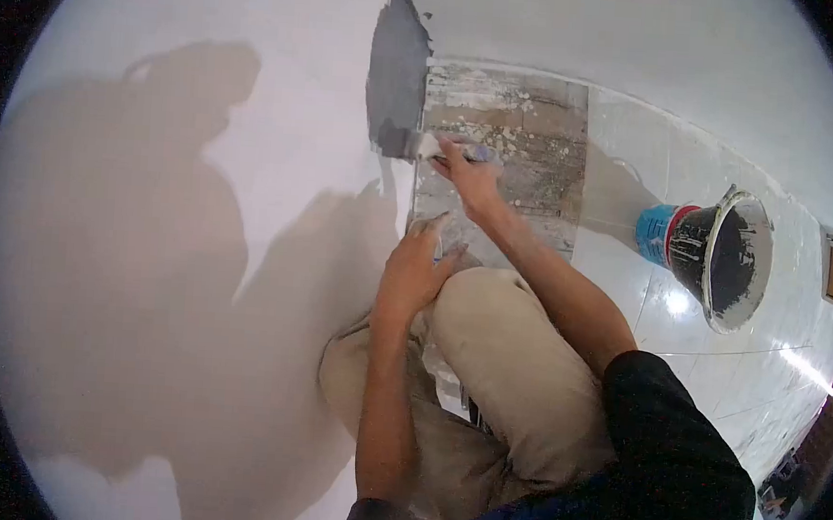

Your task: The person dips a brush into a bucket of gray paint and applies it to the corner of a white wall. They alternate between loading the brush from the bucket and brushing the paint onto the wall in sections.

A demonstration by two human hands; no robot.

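My right hand (469,176) grips a paintbrush (429,146) by its handle, with the thumb and fingers wrapped round it. The bristles press against the lower end of a dark grey coated patch (398,73) on the white wall, close to the corner. Near my knee, my left hand (414,267) is beside the wall with thumb and fingers apart; I see nothing held in it, though part of the palm side is hidden.
A bucket (692,241) smeared with dark grey coating, its inside coated too, stands on a blue-and-red container (654,233) to the right. Wood-patterned, paint-spattered sheet (539,125) covers the floor by the corner. Pale glossy tiles (614,301) lie beyond. My bent knees (507,332) are close to the wall.
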